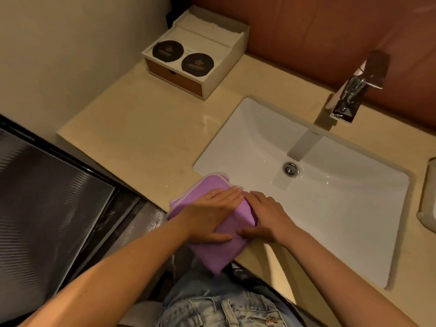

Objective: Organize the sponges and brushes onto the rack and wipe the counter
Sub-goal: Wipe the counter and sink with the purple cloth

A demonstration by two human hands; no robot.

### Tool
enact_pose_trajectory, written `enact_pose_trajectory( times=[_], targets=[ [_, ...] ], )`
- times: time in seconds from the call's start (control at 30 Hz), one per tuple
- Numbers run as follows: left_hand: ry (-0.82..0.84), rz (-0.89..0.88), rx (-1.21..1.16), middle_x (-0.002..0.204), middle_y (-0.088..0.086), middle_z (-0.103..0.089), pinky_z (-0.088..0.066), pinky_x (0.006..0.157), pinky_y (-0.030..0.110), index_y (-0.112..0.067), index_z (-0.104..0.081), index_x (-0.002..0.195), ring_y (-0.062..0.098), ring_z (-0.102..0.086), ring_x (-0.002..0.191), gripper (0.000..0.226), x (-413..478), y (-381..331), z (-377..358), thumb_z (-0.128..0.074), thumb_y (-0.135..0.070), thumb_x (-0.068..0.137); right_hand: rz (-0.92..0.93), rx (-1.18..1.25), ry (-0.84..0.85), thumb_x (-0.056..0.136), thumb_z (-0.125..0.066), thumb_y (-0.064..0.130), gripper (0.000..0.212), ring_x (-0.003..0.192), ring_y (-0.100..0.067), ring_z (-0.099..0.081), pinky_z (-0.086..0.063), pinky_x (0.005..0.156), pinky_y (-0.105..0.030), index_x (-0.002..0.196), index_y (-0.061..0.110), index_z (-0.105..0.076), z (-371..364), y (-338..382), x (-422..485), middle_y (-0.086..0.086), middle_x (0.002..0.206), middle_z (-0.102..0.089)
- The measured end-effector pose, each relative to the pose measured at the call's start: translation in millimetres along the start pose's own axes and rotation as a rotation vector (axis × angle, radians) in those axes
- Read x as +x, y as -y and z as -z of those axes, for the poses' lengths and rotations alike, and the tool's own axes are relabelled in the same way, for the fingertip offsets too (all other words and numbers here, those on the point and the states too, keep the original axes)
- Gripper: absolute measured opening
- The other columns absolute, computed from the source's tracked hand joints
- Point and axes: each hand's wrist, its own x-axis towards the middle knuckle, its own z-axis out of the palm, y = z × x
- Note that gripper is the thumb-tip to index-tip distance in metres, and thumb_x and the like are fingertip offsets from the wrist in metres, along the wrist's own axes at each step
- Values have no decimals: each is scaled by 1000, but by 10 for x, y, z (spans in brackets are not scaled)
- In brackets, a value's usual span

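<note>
Across the middle, from the pale left wall to the right edge, a beige counter (141, 128), glossy, with a few bright glints near its front. Set into it on the right, a white rectangular sink (236, 142), dry-looking, slanted across the view. Behind both, a reddish-brown wall panel (306, 31). Down at the left, below the counter's edge, a dark ribbed glass panel (47, 185) in a black frame. At the bottom, faded blue jeans (212, 308), close against the counter front.

In the far left corner of the counter, against the wall, a white box (226, 67) with a wooden drawer front; white folded towels (205, 22) in its back part, two round black lids (168, 51) side by side in its front part.

At the counter's front edge, by the sink's near left corner, a folded purple cloth (212, 185), its near end hanging over the edge toward the jeans. Behind the sink, a chrome faucet (354, 90), spout angled over the basin.

On the cloth, the left hand (212, 213), flat, fingers straight and together, thumb along the near side. Just beside it, the right hand (266, 215), fingers nearly straight across the cloth's right edge, thumb spread toward the left thumb, pressing rather than clutching.

In the basin floor, a small chrome drain (290, 169).
</note>
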Motion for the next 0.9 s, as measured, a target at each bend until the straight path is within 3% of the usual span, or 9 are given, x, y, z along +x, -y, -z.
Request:
enact_pose_trajectory(
  times=[0.1, 0.17, 0.23, 0.37, 0.47, 0.6, 0.73, 0.83, 0.9],
  targets=[
    [20, -71, 0, 158, 6, -14, -7, 117, 30, -13, -12, 149, 17, -13, 146, 87, 23, 210, 50, -38, -64, 84, -3, 237, -24, 62, -44, 71, 91, 121, -24, -45, -36, 100, -33, 139, 23, -37, 59, 43, 110, -5, 138, -46],
    [25, -120, 30, 157, 9, -17, -13, 117, 34, -11, -13, 148, 20, -17, 145, 86, 34, 348, 57, -36, -64, 85, -97, 394, -73, 73, -49, 59, 72, 118, -21, -47, -35, 95, -24, 131, 16, -47, 131, 71, 192, -8, 134, -49],
    [32, -156, 54, 156, 11, -19, -17, 117, 36, -9, -15, 148, 22, -18, 144, 86, 34, 463, 50, -36, -64, 85, -199, 473, -58, 88, -56, 40, 53, 116, -21, -50, -37, 90, -23, 134, 16, -44, 168, 78, 263, -9, 138, -45],
    [51, -212, 94, 156, 12, -19, -15, 118, 35, -7, -14, 148, 23, -16, 145, 86, 44, 657, 95, -33, -64, 87, -322, 614, -16, 92, -51, 40, 56, 124, -26, -47, -43, 101, -41, 142, 22, -33, 185, 112, 422, -11, 143, -41],
    [29, -187, 153, 155, 11, -22, -10, 116, 36, -10, -17, 147, 22, -17, 144, 83, 17, 674, 81, -31, -65, 88, -341, 673, -49, 92, -55, 29, 52, 121, -26, -50, -45, 98, -39, 139, 15, -39, 175, 158, 496, -13, 139, -46],
    [-112, 60, 210, 150, 11, -34, -21, 106, 46, -17, -32, 143, 23, -23, 138, 77, -152, 555, -30, -27, -67, 84, -356, 816, -27, 88, -61, 15, 57, 103, -24, -56, -49, 78, -27, 140, 13, -38, 189, 104, 515, -16, 130, -51],
    [-194, 503, 143, 136, 14, -53, -43, 100, 45, -12, -41, 134, 28, -40, 131, 70, -183, 114, -141, -31, -58, 83, -338, 894, 51, 84, -66, 10, 74, 109, -29, -56, -47, 91, -33, 146, 19, -27, 229, 39, 489, -16, 127, -48],
    [-169, 831, -31, 137, 16, -53, -48, 92, 47, -9, -40, 135, 29, -52, 125, 66, -37, -194, -116, -24, -54, 89, -240, 800, 32, 83, -64, 3, 75, 104, -23, -52, -44, 90, -30, 146, 19, -27, 216, 92, 419, -10, 120, -49],
    [-154, 966, -129, 137, 18, -51, -50, 88, 48, -6, -38, 135, 30, -54, 123, 66, 42, -335, -82, -29, -49, 87, -150, 662, 16, 80, -65, 6, 77, 112, -21, -51, -41, 100, -31, 146, 20, -27, 200, 106, 334, -9, 132, -50]
  ],
)
